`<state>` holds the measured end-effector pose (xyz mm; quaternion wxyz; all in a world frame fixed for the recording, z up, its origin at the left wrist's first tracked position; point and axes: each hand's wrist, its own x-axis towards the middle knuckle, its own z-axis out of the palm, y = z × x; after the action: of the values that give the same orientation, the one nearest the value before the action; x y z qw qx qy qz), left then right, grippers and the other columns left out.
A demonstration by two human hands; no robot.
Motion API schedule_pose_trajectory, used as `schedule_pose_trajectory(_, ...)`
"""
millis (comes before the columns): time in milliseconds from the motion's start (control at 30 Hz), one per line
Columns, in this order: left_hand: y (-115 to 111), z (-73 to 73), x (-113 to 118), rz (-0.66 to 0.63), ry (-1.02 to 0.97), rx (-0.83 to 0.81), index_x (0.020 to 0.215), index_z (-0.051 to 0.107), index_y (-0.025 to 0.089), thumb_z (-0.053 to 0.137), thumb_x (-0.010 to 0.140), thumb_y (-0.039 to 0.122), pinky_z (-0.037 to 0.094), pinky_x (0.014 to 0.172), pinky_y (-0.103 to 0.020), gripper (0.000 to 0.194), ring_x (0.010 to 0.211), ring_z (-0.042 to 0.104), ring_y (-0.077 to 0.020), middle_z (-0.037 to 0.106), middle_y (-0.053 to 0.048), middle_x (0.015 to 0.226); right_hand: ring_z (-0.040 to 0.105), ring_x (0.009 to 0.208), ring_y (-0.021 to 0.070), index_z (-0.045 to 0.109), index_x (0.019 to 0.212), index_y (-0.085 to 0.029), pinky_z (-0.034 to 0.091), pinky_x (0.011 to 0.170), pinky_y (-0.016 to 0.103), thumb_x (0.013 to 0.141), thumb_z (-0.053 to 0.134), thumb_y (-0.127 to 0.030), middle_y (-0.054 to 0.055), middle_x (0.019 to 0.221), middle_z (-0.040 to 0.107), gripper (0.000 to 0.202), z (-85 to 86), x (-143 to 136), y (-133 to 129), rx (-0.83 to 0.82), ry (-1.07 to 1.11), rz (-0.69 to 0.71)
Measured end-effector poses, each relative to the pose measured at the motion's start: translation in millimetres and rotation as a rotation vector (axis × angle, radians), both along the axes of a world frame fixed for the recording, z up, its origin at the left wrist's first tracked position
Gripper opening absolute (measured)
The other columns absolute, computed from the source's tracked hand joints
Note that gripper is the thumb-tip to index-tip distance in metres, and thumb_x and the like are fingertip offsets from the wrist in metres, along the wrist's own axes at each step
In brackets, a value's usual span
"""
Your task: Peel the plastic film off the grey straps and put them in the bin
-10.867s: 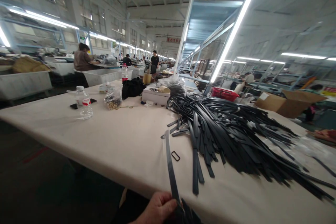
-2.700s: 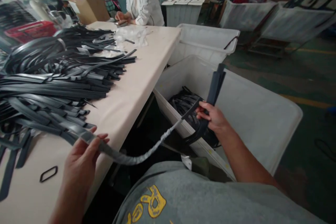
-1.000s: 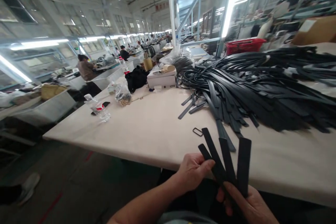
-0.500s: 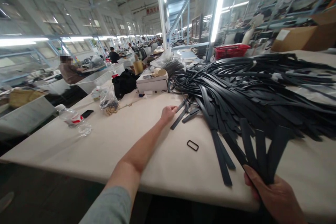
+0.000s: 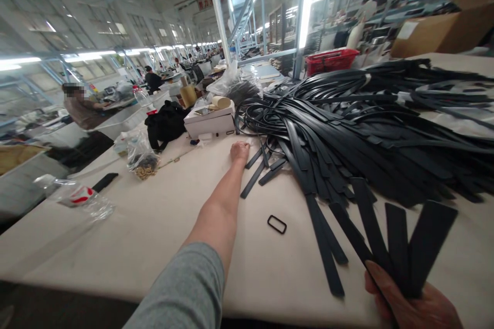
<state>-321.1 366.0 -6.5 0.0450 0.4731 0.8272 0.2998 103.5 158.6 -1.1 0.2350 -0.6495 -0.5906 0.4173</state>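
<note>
Loosely fanned, flat, blunt-ended black straps [image 5: 397, 241] pinched in the right hand [image 5: 420, 311], grip of left hand [image 5: 240, 151] unclear

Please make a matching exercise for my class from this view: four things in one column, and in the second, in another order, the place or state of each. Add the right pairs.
Things:
1. The person's right hand
2. The person's left hand
3. The red basket
4. The black rectangular ring

Places and states:
A. Beyond the big pile of straps
B. Gripping a fan of dark straps
C. Lying flat on the table, apart from the straps
D. Stretched forward, close to the white box

Right pairs: 1-B, 2-D, 3-A, 4-C
</note>
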Motion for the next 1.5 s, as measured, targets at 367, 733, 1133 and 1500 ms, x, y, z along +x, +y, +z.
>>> schedule_pose_trajectory(367,-61.7,5.9,14.8,-0.014,-0.205,0.129,0.108,0.063,0.014,0.059,0.092,0.037,0.055,0.079,-0.039,0.028,0.090,0.065,-0.0188,0.066,-0.006,0.106,0.058,0.040,0.0175,0.066,0.058,-0.020,0.047,0.042,0.026,0.079,0.057,-0.056,0.003,0.046,0.062,0.042,3.6,-5.3,-0.6,0.195,0.176,0.032)
schedule_pose_trajectory(733,-227.0,10.6,59.8,-0.414,-0.155,0.190,0.097,0.072,0.019,0.069,0.078,0.038,0.049,0.094,-0.031,0.027,0.102,0.065,-0.0197,0.072,-0.007,0.110,0.058,0.042,0.0175,0.065,0.066,-0.020,0.047,0.045,0.028,0.080,0.055,-0.055,0.002,0.049,0.062,0.040,5.0,-7.1,-3.7,0.291,0.169,0.158)
schedule_pose_trajectory(1133,-309.1,59.7,-79.8,0.108,0.323,-0.410,0.107,0.069,0.022,0.056,0.087,0.045,0.033,0.107,-0.048,0.033,0.127,0.050,-0.0304,0.063,-0.014,0.129,0.059,0.045,0.0198,0.064,0.065,-0.023,0.046,0.053,0.033,0.081,0.049,-0.057,0.000,0.046,0.060,0.040,9.2,-7.6,-7.1,0.395,0.003,0.210)
schedule_pose_trajectory(1500,-264.1,67.2,-25.3,0.053,0.368,-0.231,0.091,0.073,0.024,0.047,0.091,0.055,0.045,0.077,-0.028,0.040,0.088,0.067,-0.0217,0.076,-0.003,0.091,0.051,0.041,0.0141,0.063,0.065,-0.020,0.042,0.044,0.026,0.082,0.053,-0.052,-0.002,0.043,0.054,0.038,9.8,-9.7,-10.9,0.344,0.116,0.186)
